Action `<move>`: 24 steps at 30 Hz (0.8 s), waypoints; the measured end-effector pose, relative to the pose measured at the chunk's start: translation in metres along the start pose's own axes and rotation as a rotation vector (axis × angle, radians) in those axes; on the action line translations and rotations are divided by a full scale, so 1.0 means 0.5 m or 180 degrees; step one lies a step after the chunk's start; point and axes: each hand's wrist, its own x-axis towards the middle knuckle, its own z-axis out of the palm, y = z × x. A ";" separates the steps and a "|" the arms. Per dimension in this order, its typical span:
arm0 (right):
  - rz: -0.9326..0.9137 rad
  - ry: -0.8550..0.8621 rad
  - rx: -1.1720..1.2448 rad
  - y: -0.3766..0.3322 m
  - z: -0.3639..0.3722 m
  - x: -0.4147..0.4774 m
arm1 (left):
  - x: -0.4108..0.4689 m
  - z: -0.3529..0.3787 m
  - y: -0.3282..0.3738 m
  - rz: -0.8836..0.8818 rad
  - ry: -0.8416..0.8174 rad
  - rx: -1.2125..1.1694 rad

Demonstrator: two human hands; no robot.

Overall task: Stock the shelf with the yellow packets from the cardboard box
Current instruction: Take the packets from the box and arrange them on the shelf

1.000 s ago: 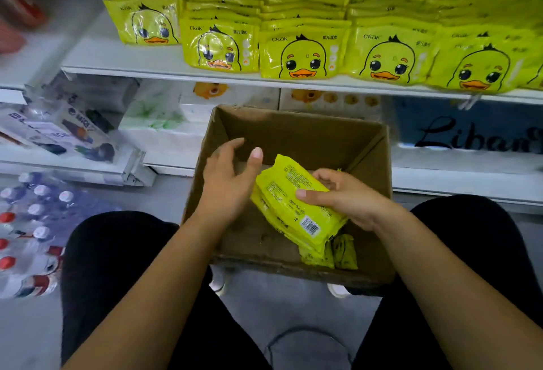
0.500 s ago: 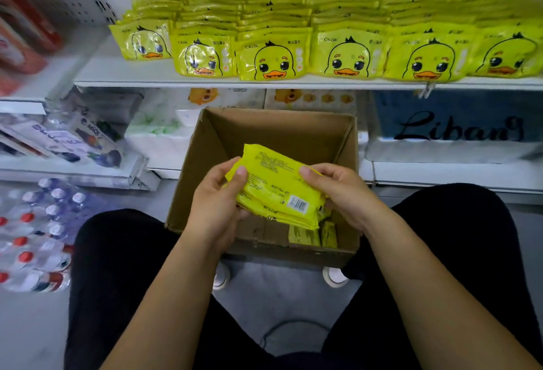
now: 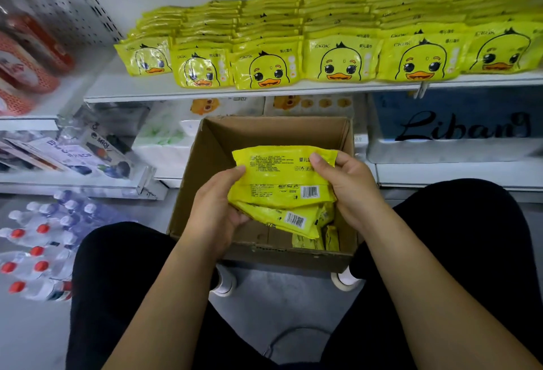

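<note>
I held a small stack of yellow packets above the open cardboard box, printed backs and barcodes facing me. My left hand gripped the stack's left edge, thumb on top; my right hand gripped its right edge the same way. A few more packets lay in the box's near right corner. Beyond the box, the white shelf carried rows of duck-faced packets. Water bottles lay on the floor to my left.
</note>
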 end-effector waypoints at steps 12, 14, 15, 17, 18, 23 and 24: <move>0.0082 0.0101 -0.0141 -0.006 0.008 0.006 | -0.006 0.018 -0.001 0.0770 0.0362 0.1058; 0.0187 0.0137 0.0001 -0.009 0.008 0.006 | -0.002 0.014 -0.003 0.0954 0.0522 0.1291; 0.0233 0.0156 0.0083 -0.012 0.009 0.008 | 0.000 0.012 -0.003 0.1087 0.0612 0.1380; 0.0268 0.0227 0.0119 -0.018 0.013 0.013 | 0.002 0.012 -0.001 0.1351 0.0754 0.1433; 0.0257 0.0271 0.0119 -0.016 0.012 0.018 | 0.003 0.012 -0.001 0.1459 0.0799 0.1464; 0.0230 0.0566 0.0145 -0.006 0.006 0.032 | 0.008 0.013 -0.011 0.1728 0.0975 0.1601; 0.0253 0.0586 0.0116 -0.007 0.008 0.030 | 0.013 0.012 -0.015 0.1738 0.1007 0.1584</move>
